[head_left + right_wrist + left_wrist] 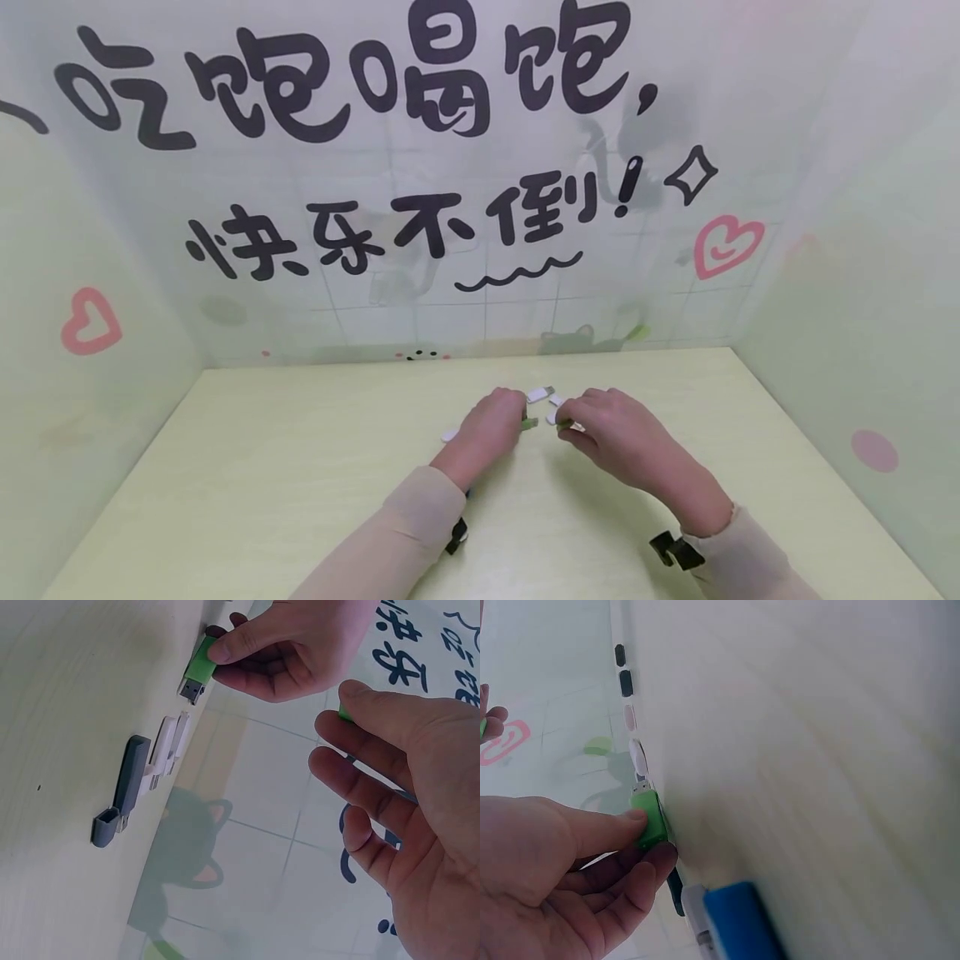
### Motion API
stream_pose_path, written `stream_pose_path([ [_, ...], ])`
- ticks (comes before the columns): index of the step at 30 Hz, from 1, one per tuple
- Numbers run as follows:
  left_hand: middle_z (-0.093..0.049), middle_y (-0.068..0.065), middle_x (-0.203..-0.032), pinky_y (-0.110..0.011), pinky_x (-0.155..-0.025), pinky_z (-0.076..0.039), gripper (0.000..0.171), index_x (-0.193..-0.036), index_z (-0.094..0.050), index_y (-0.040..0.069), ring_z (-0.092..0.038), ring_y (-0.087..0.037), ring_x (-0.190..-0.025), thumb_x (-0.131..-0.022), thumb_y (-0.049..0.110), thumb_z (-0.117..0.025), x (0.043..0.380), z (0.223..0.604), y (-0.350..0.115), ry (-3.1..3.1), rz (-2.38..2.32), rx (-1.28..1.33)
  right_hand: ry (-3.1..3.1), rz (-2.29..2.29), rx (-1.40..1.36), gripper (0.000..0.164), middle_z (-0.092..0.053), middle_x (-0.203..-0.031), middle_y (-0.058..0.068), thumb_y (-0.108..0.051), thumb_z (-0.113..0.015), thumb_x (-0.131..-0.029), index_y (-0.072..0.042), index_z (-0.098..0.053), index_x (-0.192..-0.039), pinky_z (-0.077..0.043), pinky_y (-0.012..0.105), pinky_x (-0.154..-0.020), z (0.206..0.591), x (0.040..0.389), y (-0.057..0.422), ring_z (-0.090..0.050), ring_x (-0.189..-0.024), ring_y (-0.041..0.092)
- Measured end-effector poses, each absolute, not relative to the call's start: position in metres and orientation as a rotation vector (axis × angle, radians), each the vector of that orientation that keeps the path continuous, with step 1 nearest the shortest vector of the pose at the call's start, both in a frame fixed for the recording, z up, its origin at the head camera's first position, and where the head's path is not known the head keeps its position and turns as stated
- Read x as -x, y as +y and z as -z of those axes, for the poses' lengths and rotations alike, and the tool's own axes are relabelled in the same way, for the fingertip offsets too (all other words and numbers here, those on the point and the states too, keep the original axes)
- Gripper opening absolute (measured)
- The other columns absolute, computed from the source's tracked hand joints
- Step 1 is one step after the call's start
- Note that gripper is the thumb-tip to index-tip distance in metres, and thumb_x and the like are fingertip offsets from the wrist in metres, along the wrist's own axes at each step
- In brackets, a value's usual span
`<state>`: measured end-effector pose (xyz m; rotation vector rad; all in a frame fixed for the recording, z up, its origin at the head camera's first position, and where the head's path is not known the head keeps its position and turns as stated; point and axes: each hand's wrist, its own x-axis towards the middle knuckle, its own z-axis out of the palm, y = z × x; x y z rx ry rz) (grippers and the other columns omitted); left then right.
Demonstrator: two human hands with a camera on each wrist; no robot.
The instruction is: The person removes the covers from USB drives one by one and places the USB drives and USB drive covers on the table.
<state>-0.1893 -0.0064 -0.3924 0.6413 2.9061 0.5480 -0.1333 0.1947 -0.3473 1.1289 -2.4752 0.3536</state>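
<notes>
My left hand point(487, 429) pinches a green USB flash drive point(651, 817) between thumb and fingers, its metal plug bare and pointing away from the fingertips. Across a small gap, my right hand point(615, 437) pinches a small green piece point(344, 712), apparently a cap, mostly hidden by the fingertips. Just beyond the hands, a white USB flash drive point(539, 394) lies on the table with its plug exposed. The right wrist view shows a dark grey flash drive point(131, 776) with a dark cap point(105, 827) beside its plug end.
A blue block-shaped object point(742, 919) and a whitish piece point(696, 904) lie near the left hand. Behind the pale wooden table point(300, 467) rises a printed wall point(360, 325) with large lettering; side panels flank it.
</notes>
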Motion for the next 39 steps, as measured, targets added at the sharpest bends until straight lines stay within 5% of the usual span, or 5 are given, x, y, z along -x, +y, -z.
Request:
stream_pose_path([
  [14, -0.055, 0.001, -0.072, -0.025, -0.049, -0.043, 0.020, -0.073, -0.063, 0.012, -0.048, -0.012, -0.058, -0.089, 0.001, -0.065, 0.191, 0.393, -0.004, 2.934, -0.465, -0.595, -2.510, -0.337, -1.119, 0.014, -0.067, -0.089, -0.014, -0.016, -0.079, -0.084, -0.019, -0.070, -0.094, -0.047, 0.028, -0.067, 0.349, 0.134, 0.193, -0.058, -0.076, 0.006],
  [31, -0.052, 0.000, -0.075, -0.025, -0.052, -0.042, 0.022, -0.072, -0.057, 0.013, -0.044, -0.013, -0.061, -0.092, 0.007, -0.065, 0.185, 0.387, -0.007, 2.977, -0.366, -0.643, -2.562, -0.326, -1.128, 0.014, -0.066, -0.087, -0.015, -0.013, -0.078, -0.085, -0.020, -0.069, -0.093, -0.048, 0.028, -0.067, 0.355, 0.140, 0.192, -0.057, -0.074, 0.005],
  [39, -0.051, 0.002, -0.077, -0.025, -0.054, -0.042, 0.012, -0.085, -0.065, 0.012, -0.047, -0.014, -0.065, -0.094, 0.020, -0.069, 0.175, 0.368, -0.018, 3.015, -0.391, -0.644, -2.652, -0.295, -1.120, 0.011, -0.064, -0.084, -0.014, -0.015, -0.076, -0.087, -0.020, -0.068, -0.093, -0.049, 0.029, -0.069, 0.359, 0.146, 0.191, -0.055, -0.071, 0.004],
])
